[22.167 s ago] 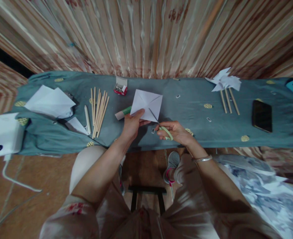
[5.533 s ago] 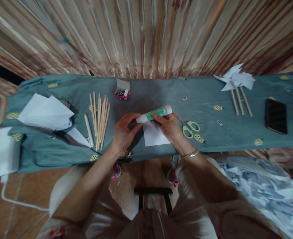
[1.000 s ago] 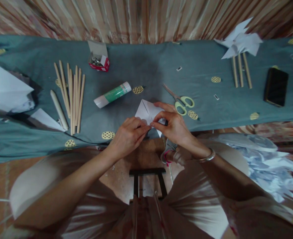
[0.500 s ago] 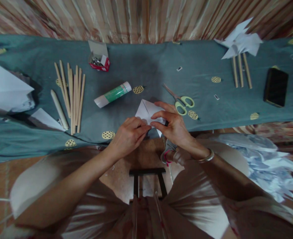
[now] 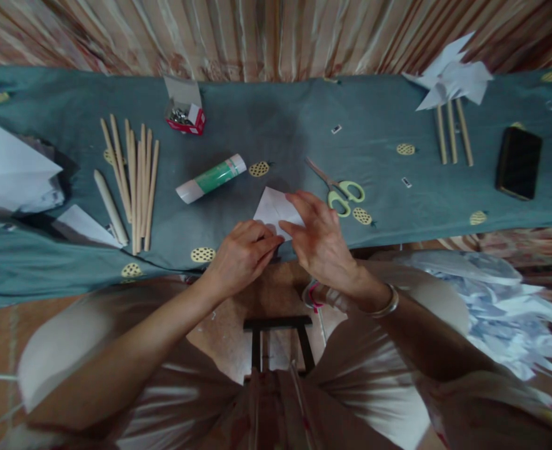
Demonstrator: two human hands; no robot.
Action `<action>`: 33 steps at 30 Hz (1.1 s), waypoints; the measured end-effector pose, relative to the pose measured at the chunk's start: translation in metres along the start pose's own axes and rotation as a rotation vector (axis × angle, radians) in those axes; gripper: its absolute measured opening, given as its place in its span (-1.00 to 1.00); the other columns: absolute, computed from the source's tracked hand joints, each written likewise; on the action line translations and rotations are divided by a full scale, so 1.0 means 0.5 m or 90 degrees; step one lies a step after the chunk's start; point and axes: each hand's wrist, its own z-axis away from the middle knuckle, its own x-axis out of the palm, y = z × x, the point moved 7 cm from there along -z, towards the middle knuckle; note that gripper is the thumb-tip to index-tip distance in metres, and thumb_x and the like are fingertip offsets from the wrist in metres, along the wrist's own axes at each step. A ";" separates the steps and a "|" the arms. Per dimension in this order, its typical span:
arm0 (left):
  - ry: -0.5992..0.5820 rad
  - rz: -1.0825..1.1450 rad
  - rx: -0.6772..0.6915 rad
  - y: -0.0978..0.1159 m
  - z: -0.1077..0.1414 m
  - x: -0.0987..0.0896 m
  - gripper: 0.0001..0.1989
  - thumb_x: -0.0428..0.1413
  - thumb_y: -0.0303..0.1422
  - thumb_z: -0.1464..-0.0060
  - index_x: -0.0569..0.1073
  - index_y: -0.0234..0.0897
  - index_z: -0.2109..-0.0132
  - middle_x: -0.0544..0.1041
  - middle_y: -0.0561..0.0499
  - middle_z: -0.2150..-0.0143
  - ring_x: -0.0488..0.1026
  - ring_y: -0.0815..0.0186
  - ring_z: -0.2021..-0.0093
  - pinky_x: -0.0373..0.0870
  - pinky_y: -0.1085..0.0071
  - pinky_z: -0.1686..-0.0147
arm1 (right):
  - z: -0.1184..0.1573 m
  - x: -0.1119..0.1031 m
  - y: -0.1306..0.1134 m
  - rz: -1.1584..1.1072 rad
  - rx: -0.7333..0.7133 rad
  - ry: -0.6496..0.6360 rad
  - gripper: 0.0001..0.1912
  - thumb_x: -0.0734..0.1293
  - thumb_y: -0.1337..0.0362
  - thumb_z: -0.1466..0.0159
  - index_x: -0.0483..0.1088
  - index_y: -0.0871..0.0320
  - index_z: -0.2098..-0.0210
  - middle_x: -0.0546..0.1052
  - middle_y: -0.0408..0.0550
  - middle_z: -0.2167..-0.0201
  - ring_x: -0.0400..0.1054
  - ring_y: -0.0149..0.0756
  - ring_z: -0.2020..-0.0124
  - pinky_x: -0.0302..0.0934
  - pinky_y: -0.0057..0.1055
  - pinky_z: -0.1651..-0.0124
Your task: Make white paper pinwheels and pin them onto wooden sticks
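A small sheet of white paper (image 5: 272, 205) with a crease line lies at the table's near edge between my hands. My left hand (image 5: 244, 257) pinches its lower edge between thumb and bent fingers. From the other side, my right hand (image 5: 323, 242) has its thumb and forefinger on the paper's right part, with the fingers curled over that corner and covering it. Just beyond the right hand lie scissors (image 5: 345, 191) with green handles. A glue stick (image 5: 214, 177) with a green label lies farther left.
Several wooden sticks (image 5: 139, 187) and a thicker pale stick (image 5: 110, 206) lie left, near stacked white paper (image 5: 13, 169). A red box (image 5: 186, 122) holds small metal pieces. At right are paper pinwheels (image 5: 454, 78) on sticks, a black phone (image 5: 519, 162), and a bag of paper scraps (image 5: 510, 312) below.
My right hand has turned over the paper, and the right corner that stuck out below its fingers is now folded in or covered. The left hand keeps its place.
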 end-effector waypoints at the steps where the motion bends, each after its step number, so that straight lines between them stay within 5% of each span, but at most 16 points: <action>1: -0.003 0.002 -0.003 -0.001 0.000 0.001 -0.79 0.02 -0.43 -0.30 0.54 -0.34 0.08 0.53 -0.05 0.30 0.45 0.27 0.23 0.39 0.33 0.21 | 0.000 0.003 -0.006 0.009 -0.013 0.000 -0.71 0.12 0.40 -0.37 0.47 0.12 0.14 0.33 0.11 -0.27 0.09 0.02 -0.35 0.19 0.06 -0.16; 8: -0.038 -0.005 -0.028 -0.007 0.002 0.009 -0.79 0.01 -0.40 -0.30 0.55 -0.32 0.14 0.53 -0.06 0.30 0.43 0.26 0.23 0.38 0.31 0.18 | 0.004 0.023 -0.023 -0.012 -0.069 -0.018 -0.64 0.08 0.45 -0.38 0.35 0.17 -0.06 0.33 0.14 -0.28 -0.01 -0.11 -0.42 -0.06 0.06 -0.33; 15: -0.028 -0.017 -0.012 -0.002 0.000 0.006 -0.80 0.02 -0.41 -0.30 0.54 -0.34 0.11 0.53 -0.06 0.28 0.43 0.26 0.22 0.37 0.32 0.20 | 0.002 0.013 -0.011 0.002 -0.060 0.029 -0.71 0.12 0.43 -0.36 0.43 0.12 0.12 0.37 0.05 -0.25 -0.05 -0.13 -0.43 -0.12 0.08 -0.37; 22: -0.016 -0.038 0.005 0.004 -0.003 0.001 -0.80 0.02 -0.42 -0.30 0.53 -0.34 0.09 0.54 -0.06 0.28 0.43 0.26 0.22 0.35 0.32 0.22 | -0.002 0.006 0.027 -0.124 -0.001 0.012 -0.68 0.17 0.42 -0.31 0.52 0.08 0.12 0.34 0.00 -0.28 -0.05 -0.03 -0.43 -0.03 0.14 -0.33; 27: -0.004 -0.080 0.037 0.009 -0.004 -0.003 -0.82 0.03 -0.42 -0.30 0.53 -0.31 0.10 0.55 -0.05 0.26 0.42 0.27 0.25 0.31 0.34 0.26 | -0.003 -0.006 0.072 -0.205 0.072 0.003 -0.57 0.15 0.44 -0.28 0.48 0.04 -0.02 0.38 -0.01 -0.26 0.14 -0.12 -0.35 0.13 0.05 -0.29; 33: -0.014 -0.081 0.011 -0.034 -0.004 -0.026 -0.82 0.04 -0.38 -0.30 0.55 -0.23 0.14 0.54 -0.04 0.27 0.43 0.23 0.23 0.28 0.29 0.27 | -0.005 -0.007 0.079 -0.178 0.105 -0.011 -0.59 0.16 0.42 -0.28 0.48 0.10 -0.03 0.43 0.07 -0.21 0.34 -0.08 -0.20 0.21 0.05 -0.23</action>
